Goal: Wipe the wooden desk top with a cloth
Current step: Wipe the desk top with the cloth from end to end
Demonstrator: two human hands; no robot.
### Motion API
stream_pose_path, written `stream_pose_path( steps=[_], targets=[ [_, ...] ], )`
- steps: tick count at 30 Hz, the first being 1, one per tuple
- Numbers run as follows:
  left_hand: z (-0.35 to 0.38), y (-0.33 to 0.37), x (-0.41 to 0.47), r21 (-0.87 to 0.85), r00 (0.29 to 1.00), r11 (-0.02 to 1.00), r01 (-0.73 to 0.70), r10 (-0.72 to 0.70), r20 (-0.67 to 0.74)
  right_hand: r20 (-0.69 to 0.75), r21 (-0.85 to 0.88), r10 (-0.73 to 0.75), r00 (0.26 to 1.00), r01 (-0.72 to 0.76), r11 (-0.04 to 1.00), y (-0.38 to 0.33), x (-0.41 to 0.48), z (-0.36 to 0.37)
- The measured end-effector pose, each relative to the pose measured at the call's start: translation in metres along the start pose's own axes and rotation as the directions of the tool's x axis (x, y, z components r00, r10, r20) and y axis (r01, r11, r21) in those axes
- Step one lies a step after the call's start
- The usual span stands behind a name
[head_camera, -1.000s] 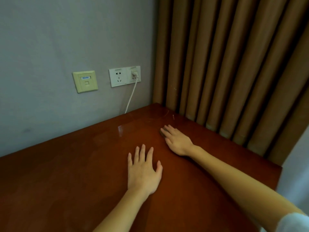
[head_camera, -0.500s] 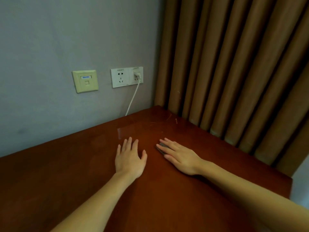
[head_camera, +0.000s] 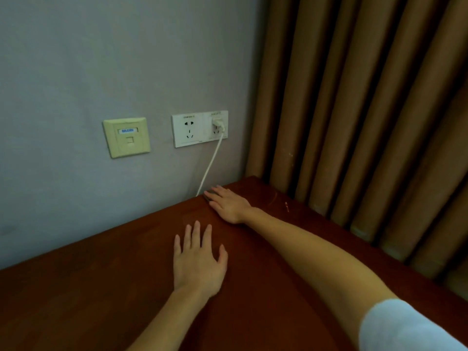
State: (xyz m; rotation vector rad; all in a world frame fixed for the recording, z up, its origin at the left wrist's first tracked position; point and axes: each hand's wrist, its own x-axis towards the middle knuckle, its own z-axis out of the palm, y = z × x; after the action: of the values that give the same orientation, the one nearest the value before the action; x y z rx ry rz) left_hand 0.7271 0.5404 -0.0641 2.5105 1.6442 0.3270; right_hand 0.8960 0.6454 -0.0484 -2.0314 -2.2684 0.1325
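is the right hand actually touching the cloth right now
Touching. The head view shows the right hand lying flat on the dark cloth, with only the cloth's edge peeking out from under it.

desk top (head_camera: pixel 101 300): sitting against wall (head_camera: pixel 76 59), curtain (head_camera: pixel 354 110) hanging behind its right edge
cloth (head_camera: pixel 207 196): lying at far edge, under right hand (head_camera: pixel 229 205)
left hand (head_camera: pixel 198 262): resting flat on desk top, nearer, left of right hand
socket plate (head_camera: pixel 200 129): sitting on wall above cloth, cable (head_camera: pixel 210 165) dropping behind desk top
data plate (head_camera: pixel 126 136): sitting left of socket plate
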Motion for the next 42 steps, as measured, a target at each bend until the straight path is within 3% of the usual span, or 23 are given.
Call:
stream_pose_path(
  steps=[7, 21, 26, 36, 42],
  targets=[
    [0.0, 0.001, -0.002, -0.017, 1.0, 1.0, -0.009, 0.009, 0.015, -0.016, -0.02, 0.027, 0.999, -0.028, 0.999, 0.0, 0.007, 0.002],
    [-0.001, 0.002, -0.001, -0.01, 1.0, 1.0, -0.01, 0.011, 0.028, 0.006, -0.04, -0.152, 0.988, 0.152, 0.988, 0.023, -0.181, -0.001],
    [-0.002, 0.002, -0.001, 0.004, 1.0, 1.0, -0.004, 0.004, 0.014, 0.001, -0.027, -0.129, 0.992, 0.129, 0.991, 0.029, -0.135, -0.001],
    [0.001, 0.004, 0.008, 0.011, 1.0, 1.0, 0.006, -0.006, 0.015, -0.012, -0.012, 0.069, 0.998, -0.069, 0.998, 0.039, 0.013, -0.005],
    [0.002, 0.005, 0.008, -0.01, 1.0, 1.0, 0.008, -0.008, 0.02, -0.023, -0.008, 0.095, 0.995, -0.096, 0.995, 0.038, 0.023, -0.006]
  ],
)
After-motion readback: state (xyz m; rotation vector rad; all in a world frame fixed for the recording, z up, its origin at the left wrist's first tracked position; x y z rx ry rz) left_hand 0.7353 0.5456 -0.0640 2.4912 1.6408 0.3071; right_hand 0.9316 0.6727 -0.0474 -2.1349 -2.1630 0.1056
